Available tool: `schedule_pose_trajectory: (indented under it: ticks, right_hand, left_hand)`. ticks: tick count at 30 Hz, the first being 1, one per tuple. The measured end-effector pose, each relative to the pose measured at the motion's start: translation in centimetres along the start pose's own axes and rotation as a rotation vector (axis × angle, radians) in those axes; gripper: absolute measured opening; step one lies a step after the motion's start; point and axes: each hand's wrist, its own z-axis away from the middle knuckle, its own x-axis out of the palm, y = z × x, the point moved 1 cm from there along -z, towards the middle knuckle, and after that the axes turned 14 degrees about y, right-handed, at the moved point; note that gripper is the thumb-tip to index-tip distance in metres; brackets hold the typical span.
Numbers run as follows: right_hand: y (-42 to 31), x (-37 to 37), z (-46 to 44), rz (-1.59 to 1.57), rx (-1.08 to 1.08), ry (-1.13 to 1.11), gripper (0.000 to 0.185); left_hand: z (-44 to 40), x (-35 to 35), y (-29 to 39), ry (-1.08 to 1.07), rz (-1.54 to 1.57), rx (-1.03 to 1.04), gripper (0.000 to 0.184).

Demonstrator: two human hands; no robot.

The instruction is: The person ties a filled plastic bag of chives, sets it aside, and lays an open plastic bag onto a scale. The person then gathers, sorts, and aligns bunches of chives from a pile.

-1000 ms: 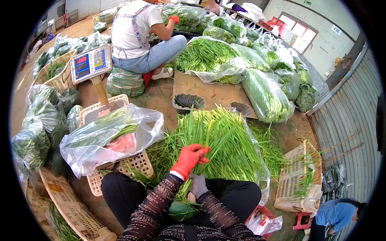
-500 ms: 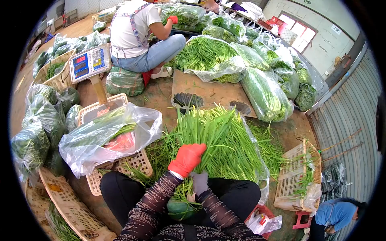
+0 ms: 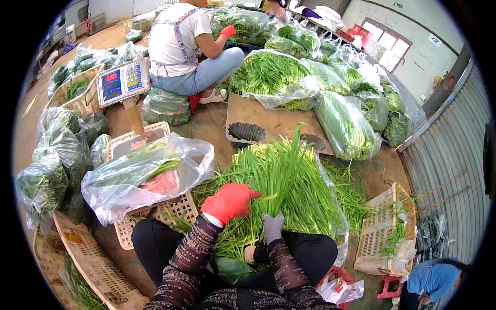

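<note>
My right hand (image 3: 273, 227), in a grey glove, is closed around the lower ends of a bunch of garlic chives (image 3: 289, 175), whose long green leaves stand up and fan out. Just left of it is my left hand (image 3: 230, 202) in a red glove, its fingers mostly curled and the forefinger pointing right toward the bunch. A yellowish leaf (image 3: 267, 198) shows right at its fingertips; whether they pinch it is unclear. Under and behind both hands spreads a large pile of garlic chives (image 3: 315, 201) on a clear plastic sheet.
To the left, a clear bag of greens (image 3: 129, 175) lies over a crate, beside a digital scale (image 3: 123, 82). A plastic crate (image 3: 380, 227) stands at right. Ahead, a person in a white shirt (image 3: 175, 39) sits by bagged greens (image 3: 346, 126). Another person (image 3: 431, 281) is at lower right.
My left hand has let go of the chive bunch and moved left and slightly down. The bunch now stands in my right hand, which has shifted right and up.
</note>
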Motion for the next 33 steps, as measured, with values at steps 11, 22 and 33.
schedule_pose_trajectory:
  ticks: [11, 22, 33]
  right_hand:
    - [-0.4, 0.0, 2.3, -0.106, -0.035, -0.021, 0.046]
    - [-0.4, 0.7, 3.6, -0.028, -0.137, -0.059, 0.039]
    - [-1.3, 0.8, 4.6, -0.013, -0.114, -0.069, 0.032]
  left_hand:
    - [-0.8, -0.6, 2.0, 0.160, 0.769, -0.276, 0.035]
    - [-5.3, 1.3, -2.9, 0.799, 0.735, -0.360, 0.075]
    - [-5.4, 2.0, -4.7, 0.648, 1.129, -0.686, 0.062]
